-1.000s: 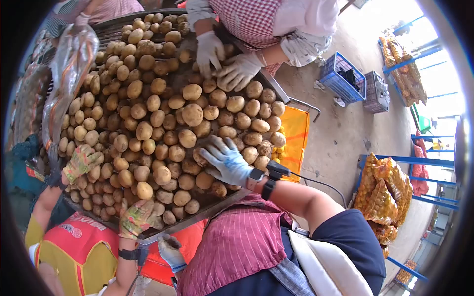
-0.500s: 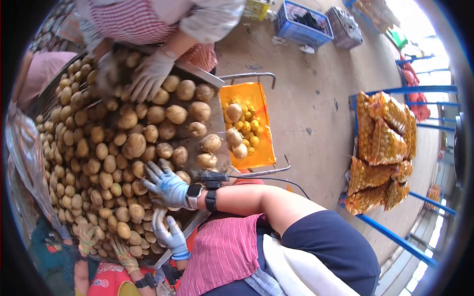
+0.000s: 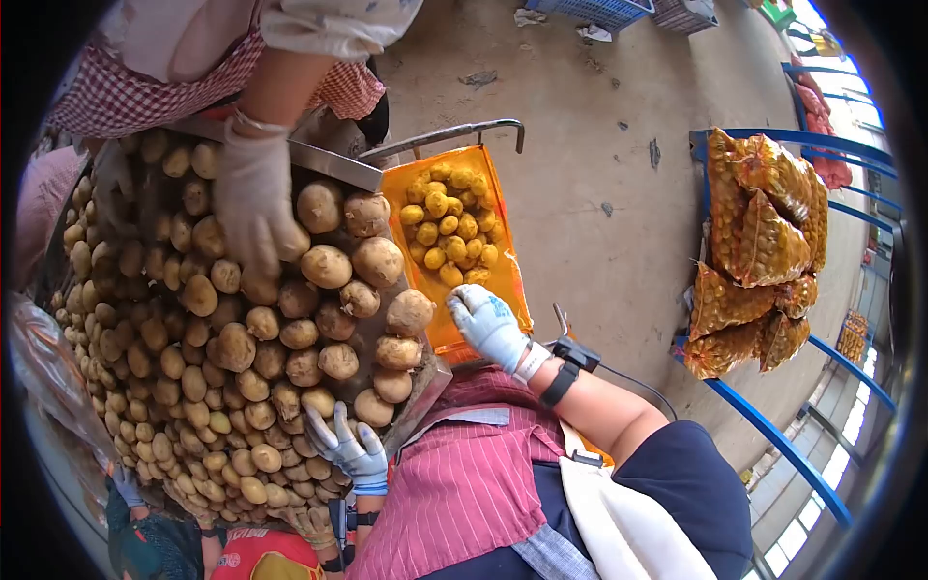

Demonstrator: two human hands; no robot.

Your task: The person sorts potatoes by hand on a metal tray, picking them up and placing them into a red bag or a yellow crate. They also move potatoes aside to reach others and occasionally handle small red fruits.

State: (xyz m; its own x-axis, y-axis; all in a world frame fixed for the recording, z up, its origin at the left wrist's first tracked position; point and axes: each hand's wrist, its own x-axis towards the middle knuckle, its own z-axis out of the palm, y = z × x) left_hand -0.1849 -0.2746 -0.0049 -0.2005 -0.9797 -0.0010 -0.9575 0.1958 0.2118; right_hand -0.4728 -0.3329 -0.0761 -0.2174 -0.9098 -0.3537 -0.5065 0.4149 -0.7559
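My left hand [image 3: 350, 454], in a pale glove with a blue cuff, has its fingers spread against potatoes at the near edge of the sorting table [image 3: 425, 391]. A dense layer of brown potatoes [image 3: 235, 346] covers the table. Off the table's side, my right hand [image 3: 491, 327], gloved, is by the near end of an orange crate [image 3: 517, 280]. Its fingers curl under, so what they may hold is hidden. Inside the crate lie several small yellowish potatoes [image 3: 448, 227]. Larger potatoes [image 3: 397, 352] line the table's edge beside my hands.
Opposite, a co-worker's gloved hand [image 3: 256, 198] reaches into the potatoes. Another co-worker's glove [image 3: 311, 525] shows at the lower edge. A metal handle bar [image 3: 445, 135] juts out beside the crate. Filled net sacks [image 3: 764, 232] lie stacked on a blue-railed rack at right.
My right hand has moved off the potatoes to the crate. Several large potatoes seen over the crate before no longer show there. My left hand stays among the potatoes; the view has shifted.
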